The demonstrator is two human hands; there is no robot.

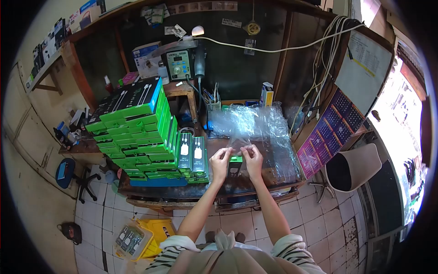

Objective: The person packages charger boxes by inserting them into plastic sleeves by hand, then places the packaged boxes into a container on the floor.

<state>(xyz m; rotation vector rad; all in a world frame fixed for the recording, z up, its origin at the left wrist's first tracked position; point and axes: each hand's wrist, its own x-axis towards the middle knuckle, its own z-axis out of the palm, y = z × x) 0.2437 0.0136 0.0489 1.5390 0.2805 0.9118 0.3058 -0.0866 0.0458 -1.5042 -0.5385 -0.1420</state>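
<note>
Looking at a bench (270, 179): stack (137, 132) at 9 o'clock, wrap (246, 118) from 12 round to 3. Got left hand (252, 160) and right hand (221, 164) close but apart, both pinching a clear bag (240, 142) dead centre, box (234, 169) at 6.

On the desk (214, 194), the stacked boxes (137, 132) stand at the left, with upright boxes (191, 155) just beside them on the right. Plastic wrap (255, 121) lies across the back and right of the desktop. Behind the stack, the soldering station (178, 65) sits on a small wooden stand (182, 91), left of the pen basket (213, 105).
</note>
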